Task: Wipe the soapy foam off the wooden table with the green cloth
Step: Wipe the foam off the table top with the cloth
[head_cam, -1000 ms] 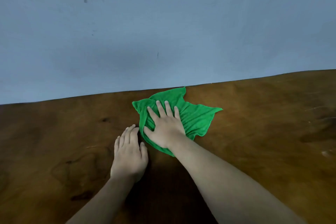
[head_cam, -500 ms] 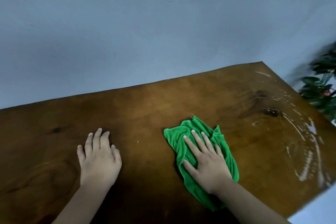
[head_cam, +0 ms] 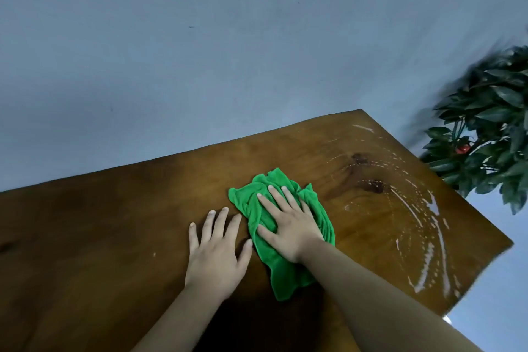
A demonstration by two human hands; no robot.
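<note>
Head view showed one blue-grey wall [head_cam: 200,51] behind one wooden table [head_cam: 114,237], with one leafy plant [head_cam: 485,128] past the table's right corner. The foam [head_cam: 428,260] lay in several curved white streaks over the table's right end, too smeared to count. One green cloth [head_cam: 285,274] sat bunched near the table's middle, apart from those streaks. Two hands were in view. The right hand [head_cam: 288,226] pressed flat on the cloth, fingers straight and spread, gripping nothing. The left hand [head_cam: 217,257] rested flat on bare wood just beside the cloth, fingers spread, holding nothing. The wiping looked part done, and the next stroke would need the cloth pushed right, under firm pressure, across the streaks.
</note>
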